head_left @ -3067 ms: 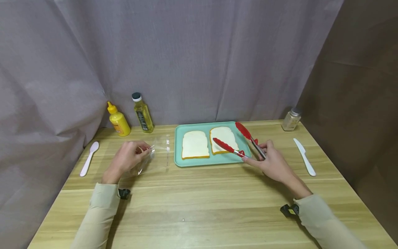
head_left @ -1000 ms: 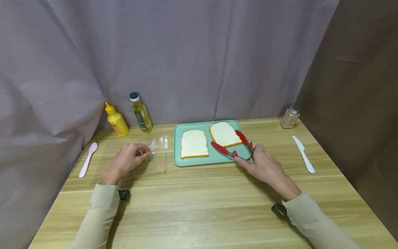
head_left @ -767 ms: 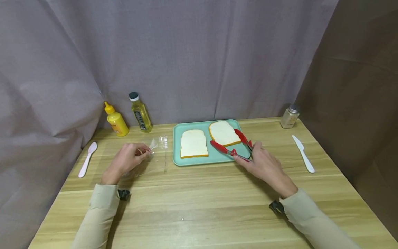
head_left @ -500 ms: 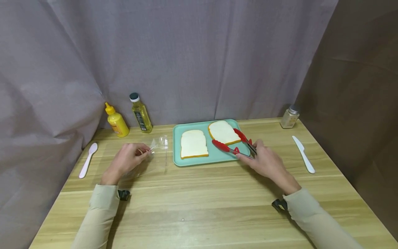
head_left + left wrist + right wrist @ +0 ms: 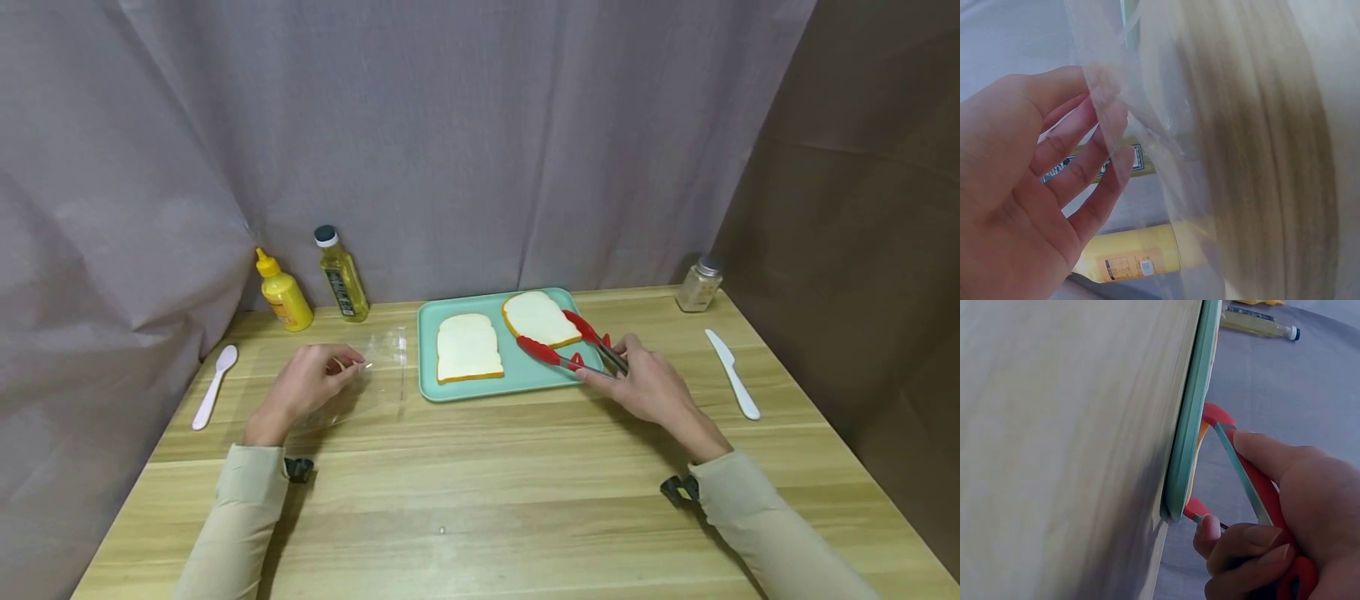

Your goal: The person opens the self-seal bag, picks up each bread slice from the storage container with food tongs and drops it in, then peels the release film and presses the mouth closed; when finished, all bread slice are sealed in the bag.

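Shifted right slice (image 5: 538,317) toward twelve since earlier, gripping tongs (image 5: 538,349) in right hand (image 5: 652,387). Pinching bag (image 5: 387,357), apparently by an edge, in left hand (image 5: 307,379) at nine o'clock from tray (image 5: 517,377).

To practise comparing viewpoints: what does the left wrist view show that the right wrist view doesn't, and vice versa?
Left wrist only: the left hand, the clear plastic bag it pinches, and the label on the yellow bottle.
Right wrist only: the right hand, the tongs it grips, and the edge of a bread slice.
Both: the table, the curtain, the dark-capped bottle, and probably the tray (a sliver in the left) and the yellow bottle (a scrap in the right).
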Demonstrator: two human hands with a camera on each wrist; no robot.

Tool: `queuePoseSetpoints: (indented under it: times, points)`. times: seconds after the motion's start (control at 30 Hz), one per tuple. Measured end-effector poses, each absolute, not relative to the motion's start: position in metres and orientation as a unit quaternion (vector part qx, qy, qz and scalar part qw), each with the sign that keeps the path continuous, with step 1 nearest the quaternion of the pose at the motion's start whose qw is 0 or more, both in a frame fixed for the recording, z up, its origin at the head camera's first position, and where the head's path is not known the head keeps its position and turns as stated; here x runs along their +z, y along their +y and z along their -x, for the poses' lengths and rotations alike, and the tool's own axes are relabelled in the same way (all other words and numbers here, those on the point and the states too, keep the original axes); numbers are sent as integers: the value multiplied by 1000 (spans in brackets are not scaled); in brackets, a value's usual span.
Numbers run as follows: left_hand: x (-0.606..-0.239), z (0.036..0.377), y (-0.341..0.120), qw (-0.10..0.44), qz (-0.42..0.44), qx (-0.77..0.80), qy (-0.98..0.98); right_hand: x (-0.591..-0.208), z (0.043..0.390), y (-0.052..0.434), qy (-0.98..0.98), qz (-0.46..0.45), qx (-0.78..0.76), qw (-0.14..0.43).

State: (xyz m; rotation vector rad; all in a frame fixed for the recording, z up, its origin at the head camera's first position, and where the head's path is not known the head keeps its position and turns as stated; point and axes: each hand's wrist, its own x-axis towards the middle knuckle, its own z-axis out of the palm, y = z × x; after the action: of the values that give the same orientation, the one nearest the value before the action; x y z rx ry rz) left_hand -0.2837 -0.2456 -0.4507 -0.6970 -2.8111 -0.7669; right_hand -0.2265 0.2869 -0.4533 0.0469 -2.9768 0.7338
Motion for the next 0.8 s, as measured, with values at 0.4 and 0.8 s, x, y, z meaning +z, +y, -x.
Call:
queuePoseSetpoints:
  times: [0.4,0.8]
  points:
    - [-452,284,-248,74,227,-255,-937,-448,232,294,-955,-27,288,61]
    - [-452,284,-247,64,221,-256,-939,-449,233,292,-966,9,256,31]
